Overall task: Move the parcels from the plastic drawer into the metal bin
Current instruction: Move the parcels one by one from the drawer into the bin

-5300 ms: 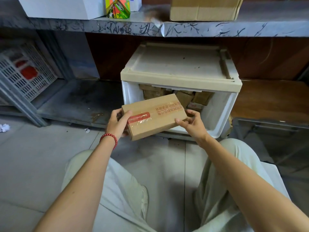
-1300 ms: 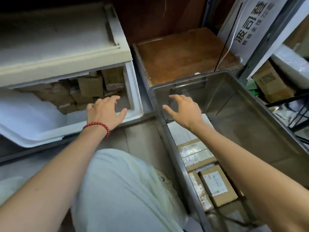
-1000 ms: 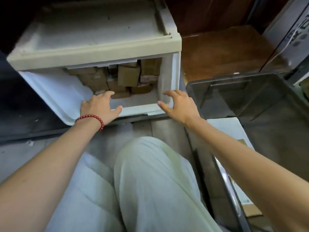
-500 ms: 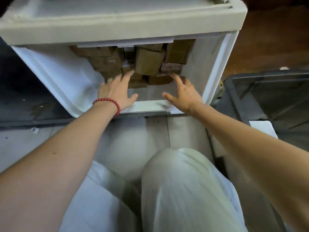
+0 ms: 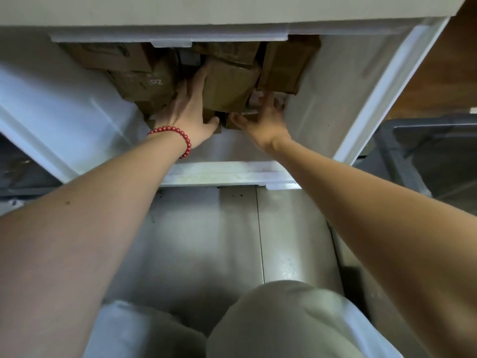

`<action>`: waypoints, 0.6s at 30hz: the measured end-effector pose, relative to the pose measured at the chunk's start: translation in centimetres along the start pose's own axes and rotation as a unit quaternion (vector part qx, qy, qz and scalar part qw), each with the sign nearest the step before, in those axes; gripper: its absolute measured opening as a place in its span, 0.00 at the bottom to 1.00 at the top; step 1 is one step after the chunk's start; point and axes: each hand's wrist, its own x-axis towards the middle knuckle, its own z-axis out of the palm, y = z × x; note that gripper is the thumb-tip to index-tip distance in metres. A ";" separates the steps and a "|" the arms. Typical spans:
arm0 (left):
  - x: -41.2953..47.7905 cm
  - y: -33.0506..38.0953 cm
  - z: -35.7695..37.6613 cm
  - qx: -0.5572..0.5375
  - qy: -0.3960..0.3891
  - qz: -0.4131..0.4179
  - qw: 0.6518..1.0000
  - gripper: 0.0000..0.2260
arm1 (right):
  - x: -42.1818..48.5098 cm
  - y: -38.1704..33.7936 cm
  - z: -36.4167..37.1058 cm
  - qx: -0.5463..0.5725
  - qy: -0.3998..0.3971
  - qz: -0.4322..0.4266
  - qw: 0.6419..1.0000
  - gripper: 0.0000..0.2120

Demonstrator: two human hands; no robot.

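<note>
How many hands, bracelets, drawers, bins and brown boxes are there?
Hands: 2, the left hand and the right hand
Red bead bracelet: 1
White plastic drawer: 1
Metal bin: 1
Brown parcels: at least 5 in view; the pile hides any others
Total: at least 10

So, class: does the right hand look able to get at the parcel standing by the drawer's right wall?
Probably yes. The right hand is inside the open drawer, its fingers right next to that parcel, with nothing visible between them.
</note>
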 end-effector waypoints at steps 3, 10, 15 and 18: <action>0.3 0.3 -0.1 0.014 0.027 0.005 1.000 0.38 | 1.3 -0.3 1.4 0.022 0.039 0.012 0.999 0.40; 0.9 -0.4 -1.2 -0.003 0.090 0.088 0.992 0.33 | 1.9 -1.9 4.4 0.128 0.124 0.062 0.982 0.47; 1.7 -1.8 -1.9 0.004 0.104 0.093 0.990 0.29 | 2.4 -3.0 4.8 0.117 0.152 0.074 0.979 0.50; 1.9 -2.1 -2.3 0.006 0.086 0.097 0.992 0.27 | 2.9 -4.0 5.2 0.122 0.182 0.105 0.970 0.49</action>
